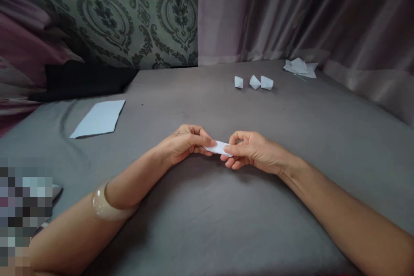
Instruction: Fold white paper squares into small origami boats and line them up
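A small folded strip of white paper (220, 147) is held between my two hands, just above the grey sheet. My left hand (189, 143) pinches its left end, thumb on top and fingers underneath. At the right end, the thumb of my right hand (250, 151) presses on the paper while the fingers curl below. Both ends of the strip are partly covered by the thumbs. A pale bangle (106, 207) circles my left forearm.
Three small folded white paper shapes (255, 82) lie farther back. Scraps of white paper (300, 67) sit near the curtain (258, 13). A stack of white sheets (98, 118) rests at left, before a dark cloth (87, 81). The lower left corner is pixelated.
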{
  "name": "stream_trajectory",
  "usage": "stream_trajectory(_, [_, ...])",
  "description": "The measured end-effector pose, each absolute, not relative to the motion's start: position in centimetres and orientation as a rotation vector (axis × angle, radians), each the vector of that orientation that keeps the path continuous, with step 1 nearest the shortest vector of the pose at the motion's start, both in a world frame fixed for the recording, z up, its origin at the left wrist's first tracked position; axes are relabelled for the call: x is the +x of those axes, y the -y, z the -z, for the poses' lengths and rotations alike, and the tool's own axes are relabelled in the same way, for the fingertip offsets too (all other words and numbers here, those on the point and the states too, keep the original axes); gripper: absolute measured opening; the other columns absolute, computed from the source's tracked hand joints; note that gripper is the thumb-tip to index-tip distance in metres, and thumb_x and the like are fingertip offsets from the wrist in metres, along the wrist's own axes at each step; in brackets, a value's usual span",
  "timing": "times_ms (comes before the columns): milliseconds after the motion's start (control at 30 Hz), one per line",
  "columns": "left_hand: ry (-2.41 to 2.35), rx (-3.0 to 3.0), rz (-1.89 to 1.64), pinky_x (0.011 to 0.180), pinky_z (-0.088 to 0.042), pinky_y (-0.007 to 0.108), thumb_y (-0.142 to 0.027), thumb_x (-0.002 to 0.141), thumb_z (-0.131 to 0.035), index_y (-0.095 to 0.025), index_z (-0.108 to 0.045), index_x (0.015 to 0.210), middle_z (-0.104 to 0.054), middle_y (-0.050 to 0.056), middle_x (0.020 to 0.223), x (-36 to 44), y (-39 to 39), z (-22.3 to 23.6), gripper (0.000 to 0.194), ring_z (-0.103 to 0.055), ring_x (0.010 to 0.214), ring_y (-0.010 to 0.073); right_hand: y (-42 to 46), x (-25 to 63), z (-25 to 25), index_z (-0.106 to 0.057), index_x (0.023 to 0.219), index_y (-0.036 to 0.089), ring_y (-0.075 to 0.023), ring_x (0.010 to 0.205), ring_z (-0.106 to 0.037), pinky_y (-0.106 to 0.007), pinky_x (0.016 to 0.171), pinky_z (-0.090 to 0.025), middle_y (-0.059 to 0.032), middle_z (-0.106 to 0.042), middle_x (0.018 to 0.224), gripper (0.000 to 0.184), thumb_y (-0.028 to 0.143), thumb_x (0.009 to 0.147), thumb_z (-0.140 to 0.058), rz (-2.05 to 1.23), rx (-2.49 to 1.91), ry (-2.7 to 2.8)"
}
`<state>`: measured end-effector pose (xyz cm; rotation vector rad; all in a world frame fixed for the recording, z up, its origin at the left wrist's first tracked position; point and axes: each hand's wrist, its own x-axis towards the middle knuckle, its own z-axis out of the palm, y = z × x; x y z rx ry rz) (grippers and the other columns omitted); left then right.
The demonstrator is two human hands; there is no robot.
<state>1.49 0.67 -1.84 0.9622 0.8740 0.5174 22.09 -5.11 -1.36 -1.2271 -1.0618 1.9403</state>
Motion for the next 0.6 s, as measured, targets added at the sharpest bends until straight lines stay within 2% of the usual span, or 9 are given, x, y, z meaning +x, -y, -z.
stream_trajectory(100, [-0.874, 0.970, -0.527, 0.061, -0.056, 0.024, -0.011, 0.057, -0.081, -0.009, -0.062, 0.060, -0.067, 0.005, 0.064, 1.47, -0.82, 1.95, 0.019, -0.067, 0.061, 0.0143, 4.97, 22.36, 1.54, -0.054, 0.099, 0.014, -0.0151, 0.074, -0.071, -0.022, 0.066, -0.060, -0.0091, -0.073, 0.087, 0.035, 0.025, 0.074, -0.075, -2.012, -1.182, 1.047])
stream_trajectory(167, [-0.872, 0.983, -0.528, 0.060, -0.055, 0.023, -0.011, 0.058, -0.080, -0.010, -0.061, 0.060, -0.066, 0.005, 0.062, 1.42, -0.89, 1.93, 0.019, -0.066, 0.059, 0.0133, 4.95, 22.43, 1.48, -0.053, 0.104, 0.014, -0.0160, 0.078, -0.071, -0.023, 0.069, -0.060, -0.0097, -0.072, 0.090, 0.039, 0.023, 0.074, -0.076, -2.032, -1.171, 1.043])
stream_trajectory(367, [-0.842, 1.068, -0.482, 0.060, -0.055, 0.026, -0.011, 0.059, -0.080, -0.009, -0.062, 0.061, -0.067, 0.007, 0.063, 1.19, -1.02, 1.51, 0.018, -0.066, 0.059, 0.0146, 5.25, 22.09, 1.10, -0.055, 0.099, 0.013, -0.0155, 0.074, -0.071, -0.023, 0.068, -0.060, -0.0095, -0.073, 0.087, 0.034, 0.021, 0.073, -0.075, -1.996, -1.236, 1.113])
stream_trajectory(600, [-0.898, 1.013, -0.542, 0.059, -0.055, 0.024, -0.010, 0.058, -0.080, -0.010, -0.059, 0.063, -0.065, 0.004, 0.063, 1.61, -1.14, 1.62, 0.021, -0.064, 0.057, 0.0126, 5.21, 21.68, 1.21, -0.059, 0.098, 0.012, -0.0142, 0.073, -0.070, -0.021, 0.066, -0.060, -0.0098, -0.073, 0.087, 0.031, 0.023, 0.074, -0.075, -1.946, -1.262, 1.125])
